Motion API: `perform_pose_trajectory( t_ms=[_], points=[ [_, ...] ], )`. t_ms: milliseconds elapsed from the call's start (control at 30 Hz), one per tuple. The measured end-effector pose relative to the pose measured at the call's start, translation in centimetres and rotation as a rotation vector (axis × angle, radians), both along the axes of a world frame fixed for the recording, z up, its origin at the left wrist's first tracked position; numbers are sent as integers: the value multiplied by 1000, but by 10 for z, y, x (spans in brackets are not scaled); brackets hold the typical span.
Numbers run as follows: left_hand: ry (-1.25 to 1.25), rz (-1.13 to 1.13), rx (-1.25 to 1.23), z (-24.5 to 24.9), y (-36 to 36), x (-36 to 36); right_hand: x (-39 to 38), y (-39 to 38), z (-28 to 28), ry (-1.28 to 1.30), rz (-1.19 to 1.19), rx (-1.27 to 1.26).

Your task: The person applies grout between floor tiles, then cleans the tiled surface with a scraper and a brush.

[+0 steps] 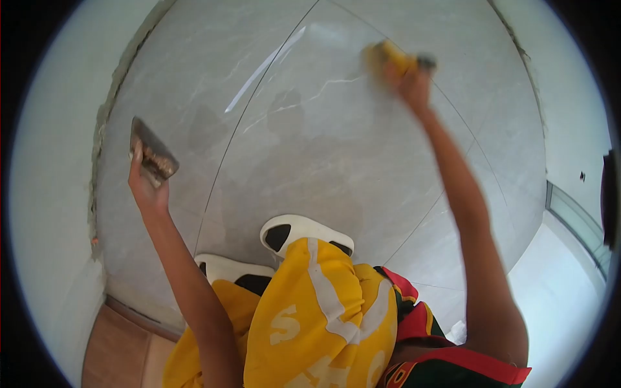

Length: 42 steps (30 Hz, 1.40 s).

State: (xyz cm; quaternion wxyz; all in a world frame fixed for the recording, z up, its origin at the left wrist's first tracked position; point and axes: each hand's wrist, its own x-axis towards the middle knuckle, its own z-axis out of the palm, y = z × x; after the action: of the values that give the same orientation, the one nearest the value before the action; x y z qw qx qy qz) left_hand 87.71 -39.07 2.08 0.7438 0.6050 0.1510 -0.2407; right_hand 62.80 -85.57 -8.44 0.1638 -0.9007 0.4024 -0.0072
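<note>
My left hand [152,191] is closed on a rectangular flat trowel [147,137], raised at the left over the grey tiled floor [310,149]. Brownish clumps lie along the trowel's face. Far forward on the right, my right hand [414,89] grips a yellow tool [396,58] with a dark end. Motion smears this tool and part of the hand, so I cannot tell its exact kind. It overlaps the floor close to a thin tile joint.
White walls [58,161] rise on both sides, with a rough strip along the left floor edge. A pale streak of light [249,84] lies across the tiles. My white and black shoes [294,231] stand below. Brown wood boards [119,343] show at lower left.
</note>
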Motion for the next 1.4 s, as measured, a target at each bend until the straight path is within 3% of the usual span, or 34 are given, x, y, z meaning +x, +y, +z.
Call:
perform_pose_trajectory(
  t_ms=[33, 67, 133, 200, 267, 300, 367, 467, 533, 567, 600, 633, 700, 733, 800, 833, 900, 1000, 1033, 1067, 1100, 1133, 1233, 1333, 1400],
  points=[
    [32, 36, -126, -10, 4, -1, 14, -58, 19, -74, 151, -417],
    [68, 75, -251, -15, 4, -1, 28, -94, 47, -74, 183, -543],
    [86, 58, -222, -10, -11, -13, 45, -106, 79, -120, 163, -547],
    [117, 51, -195, 2, -28, -30, 59, -42, 92, -280, 93, -339],
    [147, 7, -259, -3, -25, -31, 50, 71, 73, -339, -19, 165],
    [151, -19, -295, -5, -26, -29, 34, 137, 47, -361, 102, 145],
    [128, -35, -349, -4, -29, -29, -8, 256, 35, -244, 366, 492],
    [84, -197, -313, 3, -38, -26, -34, 225, 34, -315, 402, 381],
    [111, -262, -326, 7, -38, -38, -34, 94, 6, -66, 10, 72],
    [144, -283, -384, 9, -44, -45, -27, 24, 36, 151, -218, 2],
    [163, -302, -450, 11, -53, -48, -46, -39, 33, -60, -115, -470],
    [215, -337, -516, 11, -60, -52, -62, -70, 62, -97, -108, -552],
    [328, -368, -651, 2, -70, -71, -111, -79, 98, -315, 15, -187],
    [398, -371, -769, -6, -72, -82, -143, -62, 109, -167, -196, 201],
    [527, -383, -1003, -28, -81, -97, -227, -19, 82, -167, -261, 557],
    [582, -384, -1127, -49, -86, -108, -263, 5, 67, -59, -356, 660],
    [692, -377, -1370, -84, -99, -137, -302, 35, 60, 230, -241, 524],
    [6, -297, 210, -53, -136, -189, -249, 93, 83, 42, -80, -307],
    [-30, -365, 279, -51, -141, -203, -213, 122, 99, -108, -321, 339],
    [-73, -437, 343, -51, -145, -217, -182, 157, 101, -364, -340, 797],
    [-120, -506, 400, -50, -148, -227, -144, 189, 121, -350, -231, 1087],
    [-160, -533, 394, -46, -150, -233, -112, 217, 135, -252, -186, 1103],
    [-312, -608, 355, -58, -145, -228, -100, 244, 107, -164, 138, 651],
    [-553, -681, 417, -82, -116, -128, -124, 272, 93, 39, 291, 217],
    [-755, -783, 619, -64, -96, -54, -153, 287, 67, 146, 412, 37]
  ],
)
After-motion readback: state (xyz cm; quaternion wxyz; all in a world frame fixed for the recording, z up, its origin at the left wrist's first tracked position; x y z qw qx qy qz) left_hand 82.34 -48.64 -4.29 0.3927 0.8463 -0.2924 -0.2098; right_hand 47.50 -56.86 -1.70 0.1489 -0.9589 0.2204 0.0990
